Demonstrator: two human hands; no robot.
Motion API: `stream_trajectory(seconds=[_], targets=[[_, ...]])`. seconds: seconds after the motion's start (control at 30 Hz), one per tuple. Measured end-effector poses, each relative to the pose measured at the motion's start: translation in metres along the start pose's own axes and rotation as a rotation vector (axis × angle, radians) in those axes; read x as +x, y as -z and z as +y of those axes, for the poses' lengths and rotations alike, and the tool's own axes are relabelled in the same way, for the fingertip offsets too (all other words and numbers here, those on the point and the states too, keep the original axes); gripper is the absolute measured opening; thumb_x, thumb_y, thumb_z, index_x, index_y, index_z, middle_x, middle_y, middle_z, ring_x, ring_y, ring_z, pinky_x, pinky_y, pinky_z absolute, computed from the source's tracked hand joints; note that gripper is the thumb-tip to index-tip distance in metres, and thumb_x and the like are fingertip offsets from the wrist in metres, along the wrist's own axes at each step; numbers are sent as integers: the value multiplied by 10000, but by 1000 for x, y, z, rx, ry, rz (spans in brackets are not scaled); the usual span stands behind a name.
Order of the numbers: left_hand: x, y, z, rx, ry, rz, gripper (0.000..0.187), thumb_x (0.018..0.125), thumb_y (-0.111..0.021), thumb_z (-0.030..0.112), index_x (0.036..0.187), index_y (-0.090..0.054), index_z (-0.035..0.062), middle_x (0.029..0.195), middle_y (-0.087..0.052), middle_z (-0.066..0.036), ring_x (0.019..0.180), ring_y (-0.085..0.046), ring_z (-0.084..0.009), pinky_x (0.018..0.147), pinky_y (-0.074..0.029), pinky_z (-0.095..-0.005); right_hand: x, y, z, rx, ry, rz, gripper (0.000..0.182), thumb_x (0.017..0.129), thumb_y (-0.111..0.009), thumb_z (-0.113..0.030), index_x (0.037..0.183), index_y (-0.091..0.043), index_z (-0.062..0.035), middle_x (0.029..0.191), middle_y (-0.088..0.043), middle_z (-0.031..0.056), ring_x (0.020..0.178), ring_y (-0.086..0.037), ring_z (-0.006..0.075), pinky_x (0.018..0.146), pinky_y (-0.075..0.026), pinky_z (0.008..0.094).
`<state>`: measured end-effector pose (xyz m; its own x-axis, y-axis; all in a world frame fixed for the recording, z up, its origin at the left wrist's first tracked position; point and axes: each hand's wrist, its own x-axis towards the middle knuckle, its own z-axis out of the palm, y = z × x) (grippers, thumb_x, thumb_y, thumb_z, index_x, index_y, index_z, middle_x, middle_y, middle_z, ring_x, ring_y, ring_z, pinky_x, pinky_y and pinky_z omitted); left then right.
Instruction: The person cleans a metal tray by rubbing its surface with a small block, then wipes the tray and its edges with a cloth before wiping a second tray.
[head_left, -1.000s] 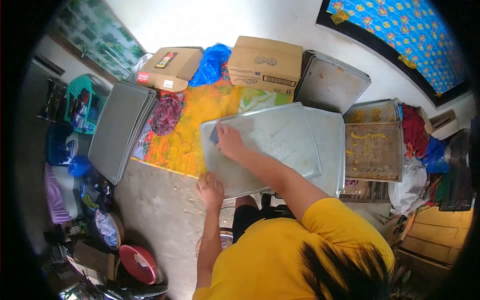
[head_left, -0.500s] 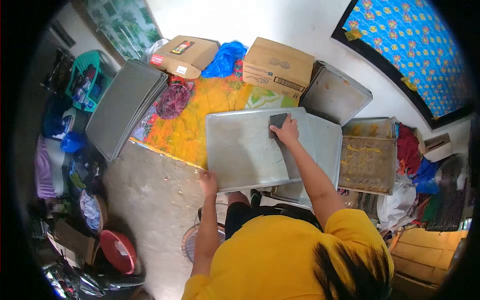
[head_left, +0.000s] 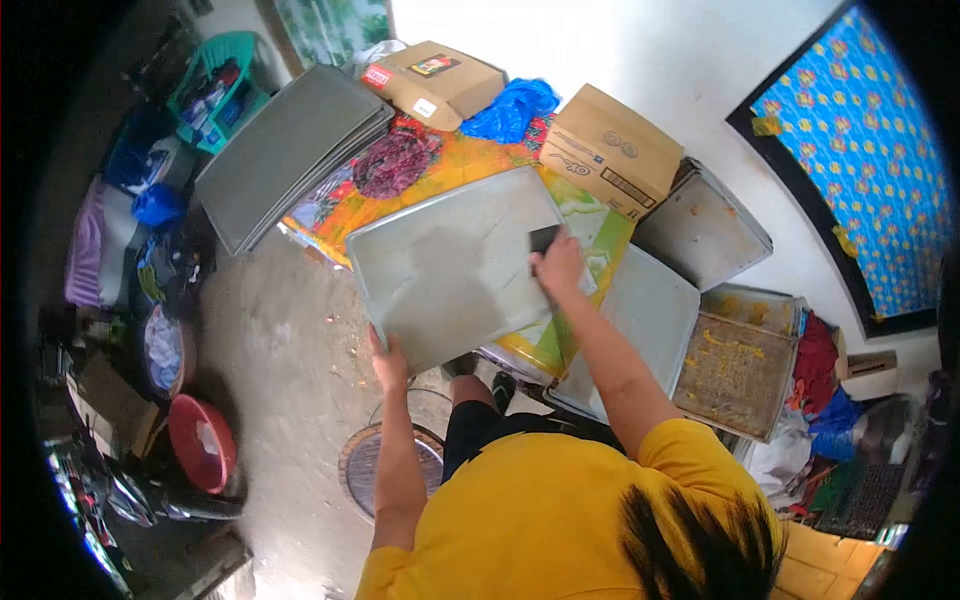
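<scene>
A large grey metal baking tray point(head_left: 450, 265) is tilted over the covered table, its lower left corner toward me. My left hand point(head_left: 388, 358) is closed on its near-left edge, thumb on the rim. In my right hand point(head_left: 560, 268) is a flat dark rectangular pad point(head_left: 543, 240), held at the tray's right edge. To the right lies another grey tray point(head_left: 640, 320), and beyond it a brown-stained tray point(head_left: 735, 365) with yellow smears.
A stack of dark trays point(head_left: 290, 150) stands at the table's left. Along the back are two cardboard boxes point(head_left: 610, 145) and a blue plastic bag point(head_left: 510, 110); more trays point(head_left: 708, 222) lean by the wall. A round stool point(head_left: 365, 470) and red basin point(head_left: 200, 445) sit on the floor.
The tray has shifted left and turned, lifting away from the tray at the right and uncovering the green-patterned cloth. Both hands moved with it, and the camera view has turned slightly.
</scene>
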<state>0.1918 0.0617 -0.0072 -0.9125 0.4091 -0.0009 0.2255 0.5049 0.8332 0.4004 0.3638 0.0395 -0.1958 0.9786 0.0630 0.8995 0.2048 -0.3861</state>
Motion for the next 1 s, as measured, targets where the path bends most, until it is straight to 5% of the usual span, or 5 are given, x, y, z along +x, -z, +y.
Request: stream_trajectory(seconds=[0.13, 0.43, 0.6, 0.8, 1.0], targets=[[4, -5, -20, -10, -40, -79, 676, 903, -600, 280, 1489, -276, 185, 1180, -599, -277, 1056, -602, -430, 871, -468, -471, -88, -4, -89, -61, 481, -335, 894, 718, -762, -367, 1413, -331, -5, 1114, -536, 237, 1006, -563, 380, 845, -457, 515], [-10, -2, -1, 281, 169, -346, 788, 892, -535, 441, 1520, -94, 265, 965, -641, -314, 921, -611, -491, 812, -471, -543, 22, -7, -61, -80, 25, -2, 823, 751, -735, -316, 1393, -333, 6, 1092, -539, 210, 1004, -562, 369, 844, -458, 489], [-11, -9, 10, 265, 153, -380, 834, 890, -539, 402, 1525, -32, 215, 1015, -633, -316, 931, -614, -482, 824, -469, -533, -93, -43, -128, -13, 620, -278, 917, 707, -771, -392, 1410, -327, -4, 1082, -535, 215, 1007, -560, 360, 850, -456, 489], [-8, -3, 4, 51, 266, -469, 824, 880, -585, 324, 1520, -107, 123, 1200, -563, -320, 1082, -575, -459, 903, -454, -485, 3, -13, -69, -94, 142, -109, 927, 715, -764, -393, 1424, -308, -6, 1126, -526, 180, 1045, -547, 332, 874, -439, 464], [-4, -2, 6, 280, 7, -375, 757, 887, -592, 254, 1495, -198, 33, 1331, -489, -298, 1208, -510, -418, 975, -418, -439, -6, 26, 22, -63, -214, -3, 857, 738, -740, -338, 1411, -331, 2, 1145, -529, 188, 1056, -544, 336, 898, -427, 480]])
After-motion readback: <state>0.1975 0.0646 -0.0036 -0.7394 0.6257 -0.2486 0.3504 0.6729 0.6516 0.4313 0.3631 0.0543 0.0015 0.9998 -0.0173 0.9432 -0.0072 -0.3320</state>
